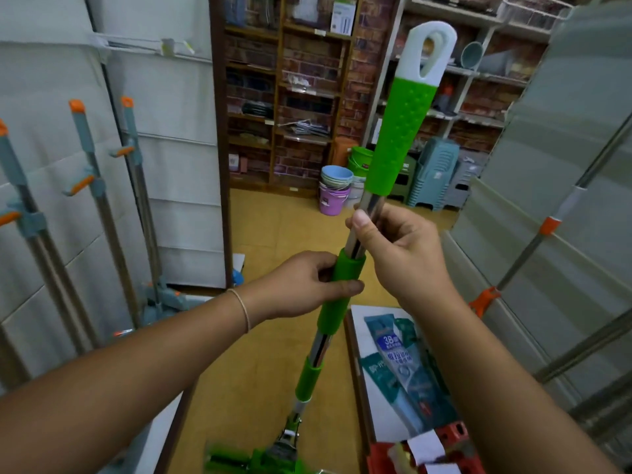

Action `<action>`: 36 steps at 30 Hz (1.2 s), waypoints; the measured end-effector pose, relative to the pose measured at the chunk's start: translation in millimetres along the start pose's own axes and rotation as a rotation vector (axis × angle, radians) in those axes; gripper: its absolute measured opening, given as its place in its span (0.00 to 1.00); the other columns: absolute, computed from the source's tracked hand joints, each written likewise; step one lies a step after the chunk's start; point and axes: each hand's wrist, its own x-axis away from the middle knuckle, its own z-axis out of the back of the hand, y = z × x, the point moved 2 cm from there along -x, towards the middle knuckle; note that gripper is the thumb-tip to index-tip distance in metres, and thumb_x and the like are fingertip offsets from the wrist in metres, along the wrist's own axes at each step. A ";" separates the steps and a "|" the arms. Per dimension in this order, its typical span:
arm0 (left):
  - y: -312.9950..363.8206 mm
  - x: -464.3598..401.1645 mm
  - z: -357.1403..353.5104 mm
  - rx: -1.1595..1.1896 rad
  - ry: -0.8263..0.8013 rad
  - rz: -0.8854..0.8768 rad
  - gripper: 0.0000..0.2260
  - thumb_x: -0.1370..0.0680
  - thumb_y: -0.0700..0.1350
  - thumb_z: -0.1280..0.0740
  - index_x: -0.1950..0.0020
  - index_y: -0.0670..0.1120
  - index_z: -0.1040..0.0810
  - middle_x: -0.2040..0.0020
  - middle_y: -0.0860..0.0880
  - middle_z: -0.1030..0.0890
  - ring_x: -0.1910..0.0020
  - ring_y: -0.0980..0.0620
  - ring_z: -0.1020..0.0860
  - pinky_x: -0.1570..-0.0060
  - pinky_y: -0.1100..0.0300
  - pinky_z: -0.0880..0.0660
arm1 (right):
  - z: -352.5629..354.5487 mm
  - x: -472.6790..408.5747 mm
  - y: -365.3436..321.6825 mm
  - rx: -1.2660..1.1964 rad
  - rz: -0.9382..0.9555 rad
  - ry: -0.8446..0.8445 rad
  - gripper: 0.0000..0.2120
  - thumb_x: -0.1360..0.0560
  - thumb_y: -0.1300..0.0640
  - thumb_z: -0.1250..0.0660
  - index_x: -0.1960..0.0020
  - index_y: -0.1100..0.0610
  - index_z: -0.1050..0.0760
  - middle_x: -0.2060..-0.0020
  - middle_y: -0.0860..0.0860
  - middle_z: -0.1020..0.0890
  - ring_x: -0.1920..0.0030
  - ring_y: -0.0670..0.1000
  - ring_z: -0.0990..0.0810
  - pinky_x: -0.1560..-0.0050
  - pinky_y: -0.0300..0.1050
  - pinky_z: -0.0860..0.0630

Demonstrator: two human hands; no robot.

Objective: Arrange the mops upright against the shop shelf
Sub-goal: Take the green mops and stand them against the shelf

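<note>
- The green mop stands nearly upright in the middle of the view, leaning a little to the right at the top, held in front of the person over the tan floor.
- Its white loop end is uppermost, above a dimpled green grip; below that runs a shiny metal pole with two green collars, and the green mop head is blurred at the bottom edge.
- The left hand reaches in from the lower left, forearm rising across the frame, and grasps the upper green collar: thumb across its front, fingers curled round the far side.
- A thin band sits on the left wrist.
- The right hand comes in from the lower right, higher up the pole, with its back turned to the camera. Thumb and fingers pinch the bare metal section just below the green grip.
- The two hands are close together, the right just above the left, not touching.
- On the left, three grey mops with orange tips lean upright against a pale panelled shelf.
- On the right, metal poles with orange fittings slant across another pale panel.
- Beyond, wooden shelves stand before a brick-patterned wall, with stacked buckets and stacked plastic stools on the floor.
- Packaged goods lie on a white surface at lower right.
</note>
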 end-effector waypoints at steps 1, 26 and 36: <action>-2.9 -12.0 4.7 -0.018 -0.006 0.001 0.12 0.25 0.55 0.30 0.47 0.50 0.21 0.55 0.51 0.17 0.56 0.57 0.19 0.56 0.61 0.23 | 1.7 -11.9 7.5 -0.007 0.000 -0.009 0.12 0.21 0.57 0.33 0.55 0.67 0.21 0.64 0.61 0.19 0.66 0.48 0.21 0.66 0.43 0.22; -58.6 -274.1 36.6 0.161 -0.023 -0.070 0.07 0.25 0.45 0.29 0.47 0.49 0.20 0.55 0.53 0.18 0.54 0.56 0.21 0.51 0.58 0.23 | 41.6 -219.1 153.0 0.117 -0.048 0.007 0.14 0.23 0.53 0.30 0.59 0.64 0.21 0.67 0.65 0.22 0.68 0.61 0.23 0.67 0.56 0.25; -68.5 -397.4 59.5 0.284 -0.190 -0.233 0.03 0.25 0.47 0.29 0.52 0.51 0.20 0.51 0.42 0.17 0.49 0.43 0.19 0.44 0.44 0.23 | 42.7 -302.1 185.7 0.275 -0.145 0.200 0.15 0.23 0.54 0.30 0.60 0.66 0.21 0.69 0.63 0.24 0.69 0.50 0.28 0.66 0.46 0.31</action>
